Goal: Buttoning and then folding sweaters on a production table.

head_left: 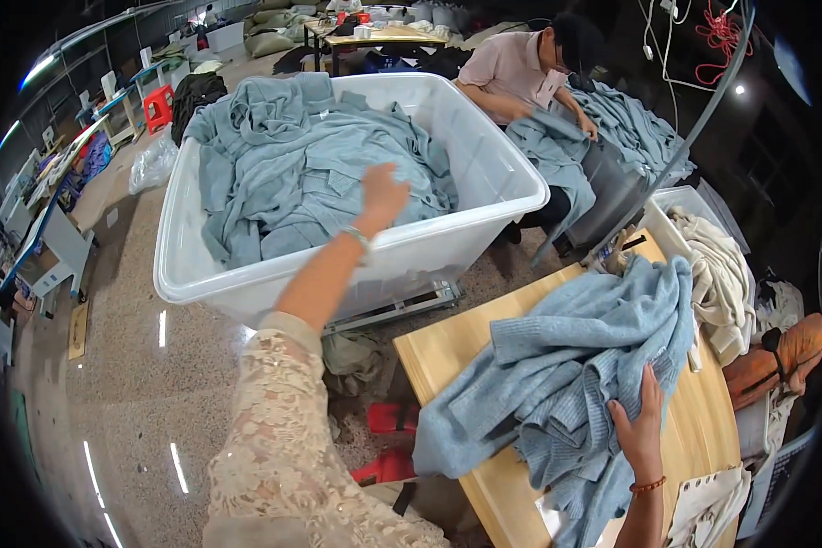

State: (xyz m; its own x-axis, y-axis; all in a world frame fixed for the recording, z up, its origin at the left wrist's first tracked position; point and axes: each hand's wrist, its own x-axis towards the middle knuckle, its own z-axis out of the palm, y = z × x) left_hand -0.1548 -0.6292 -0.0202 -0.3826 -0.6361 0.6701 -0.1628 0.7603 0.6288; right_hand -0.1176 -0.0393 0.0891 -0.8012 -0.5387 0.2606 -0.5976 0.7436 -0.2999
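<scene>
My left hand point(385, 194) reaches out over a big white plastic bin point(479, 219) heaped with grey-blue knit garments point(292, 155). It is blurred by motion, so its fingers do not show clearly, and I cannot tell whether it touches the pile. A pale bangle circles that wrist. My right hand point(644, 425) rests, thumb and fingers apart, on the right side of a rumpled blue knit sweater point(584, 365). The sweater lies bunched on a light wooden table point(712, 420), its ribbed edges showing and one part hanging over the left edge.
Beyond the bin, a seated person point(521, 73) handles a similar garment point(553, 151) beside another full tub. Cream garments point(712, 265) fill a container right of the table. A metal pole point(694, 155) slants past it. Red shoes or objects point(393, 418) show below the table.
</scene>
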